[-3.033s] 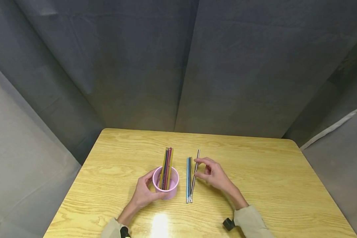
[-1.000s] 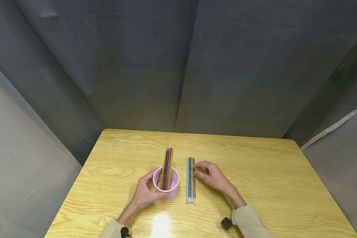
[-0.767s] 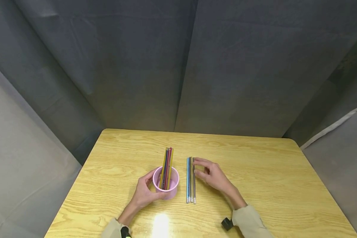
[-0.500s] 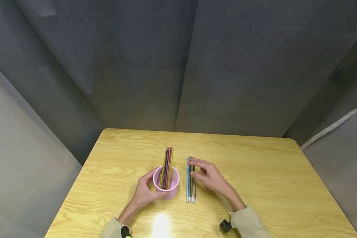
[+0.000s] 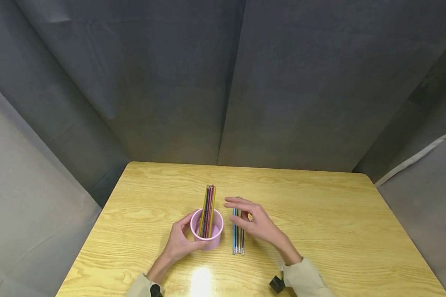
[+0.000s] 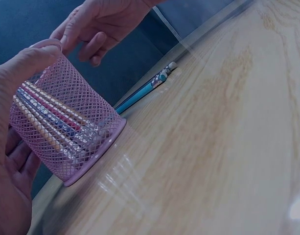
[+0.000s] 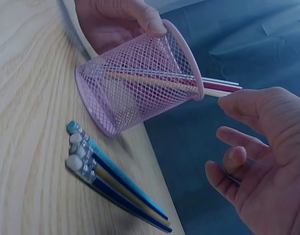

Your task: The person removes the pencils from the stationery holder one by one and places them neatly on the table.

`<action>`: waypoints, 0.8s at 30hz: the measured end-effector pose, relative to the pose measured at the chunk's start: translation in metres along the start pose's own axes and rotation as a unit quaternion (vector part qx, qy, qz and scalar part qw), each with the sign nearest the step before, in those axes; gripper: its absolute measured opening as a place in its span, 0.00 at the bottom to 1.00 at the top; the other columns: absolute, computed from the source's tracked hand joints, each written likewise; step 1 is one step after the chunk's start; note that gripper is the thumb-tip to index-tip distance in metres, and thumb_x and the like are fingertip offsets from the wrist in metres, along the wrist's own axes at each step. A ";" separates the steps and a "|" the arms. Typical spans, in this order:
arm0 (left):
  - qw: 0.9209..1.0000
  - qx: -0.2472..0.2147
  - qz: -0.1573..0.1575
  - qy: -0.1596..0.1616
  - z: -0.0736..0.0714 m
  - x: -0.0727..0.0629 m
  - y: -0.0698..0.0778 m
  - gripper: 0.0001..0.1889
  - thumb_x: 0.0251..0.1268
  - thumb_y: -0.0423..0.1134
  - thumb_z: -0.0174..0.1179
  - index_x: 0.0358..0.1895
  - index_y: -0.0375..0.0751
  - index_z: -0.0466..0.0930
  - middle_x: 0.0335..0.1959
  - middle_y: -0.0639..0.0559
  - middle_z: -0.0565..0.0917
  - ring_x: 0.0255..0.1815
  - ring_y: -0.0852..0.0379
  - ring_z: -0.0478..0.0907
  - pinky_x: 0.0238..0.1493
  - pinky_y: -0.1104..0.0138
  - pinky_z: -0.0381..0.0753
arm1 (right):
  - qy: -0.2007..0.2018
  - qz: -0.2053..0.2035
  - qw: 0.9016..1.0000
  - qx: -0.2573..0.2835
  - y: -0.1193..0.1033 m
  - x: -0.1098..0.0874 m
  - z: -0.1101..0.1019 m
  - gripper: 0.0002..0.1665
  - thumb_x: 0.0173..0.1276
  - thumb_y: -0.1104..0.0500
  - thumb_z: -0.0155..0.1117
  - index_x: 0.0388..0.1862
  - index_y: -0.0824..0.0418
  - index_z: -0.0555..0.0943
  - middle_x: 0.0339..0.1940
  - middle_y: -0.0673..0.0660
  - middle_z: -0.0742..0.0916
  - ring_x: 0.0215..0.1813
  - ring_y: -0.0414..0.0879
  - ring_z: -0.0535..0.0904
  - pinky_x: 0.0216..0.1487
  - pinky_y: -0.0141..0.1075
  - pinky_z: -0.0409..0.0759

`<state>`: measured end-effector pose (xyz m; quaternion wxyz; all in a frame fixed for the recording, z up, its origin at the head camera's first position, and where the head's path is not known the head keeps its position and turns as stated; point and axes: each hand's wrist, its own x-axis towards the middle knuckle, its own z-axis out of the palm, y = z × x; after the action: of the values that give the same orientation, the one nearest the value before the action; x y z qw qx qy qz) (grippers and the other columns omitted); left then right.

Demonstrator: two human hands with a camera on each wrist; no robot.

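My left hand (image 5: 180, 239) grips the pink mesh pencil cup (image 5: 217, 241), thumb on the near side at the rim. Several pencils (image 5: 208, 208), yellow, dark and red, lean in the cup and stick out past its far rim. My right hand (image 5: 258, 222) is over the far part of a row of pencils (image 5: 238, 244) on the table, fingers spread apart and holding nothing. Its fingertips point at the cup, a small gap away in the head view. That row is light blue, dark blue and gold, with eraser ends (image 7: 76, 147) toward me; the hand hides part of it.
The wood-grain table (image 5: 338, 222) runs out to both sides of the hands. Dark grey curtains (image 5: 171, 82) hang behind its far edge, with lighter cloth (image 5: 26, 206) at the left. A black wrist camera (image 5: 277, 284) sits at the right sleeve.
Three seconds ago my right hand pinched a dark pencil; that pencil now lies in the row, let go. The hand has since moved left over the row toward the cup. The left hand keeps still.
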<state>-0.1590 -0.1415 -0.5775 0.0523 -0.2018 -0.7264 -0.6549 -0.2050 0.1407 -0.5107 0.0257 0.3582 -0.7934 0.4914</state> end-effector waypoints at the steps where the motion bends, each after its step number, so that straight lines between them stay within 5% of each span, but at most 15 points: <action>1: 1.000 -0.001 0.001 0.000 0.000 0.000 0.000 0.46 0.42 0.32 0.84 0.72 0.38 0.74 0.67 0.43 0.82 0.67 0.51 0.79 0.75 0.66 0.72 | 0.000 -0.004 1.000 0.002 -0.001 0.001 0.001 0.22 0.73 0.60 0.69 0.65 0.55 0.84 0.70 0.59 0.83 0.25 0.36 0.70 0.24 0.32 0.76; 24: 1.000 -0.012 -0.001 -0.010 -0.001 0.000 0.001 0.46 0.44 0.32 0.83 0.73 0.38 0.73 0.68 0.43 0.81 0.67 0.51 0.78 0.76 0.64 0.72 | -0.035 -0.010 0.999 0.035 -0.007 0.014 0.012 0.27 0.74 0.60 0.68 0.71 0.59 0.79 0.74 0.59 0.80 0.24 0.41 0.69 0.24 0.32 0.75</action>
<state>-0.1587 -0.1425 -0.5767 0.0421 -0.2079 -0.7192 -0.6617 -0.2071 0.1219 -0.5063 -0.0095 0.3835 -0.7728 0.5055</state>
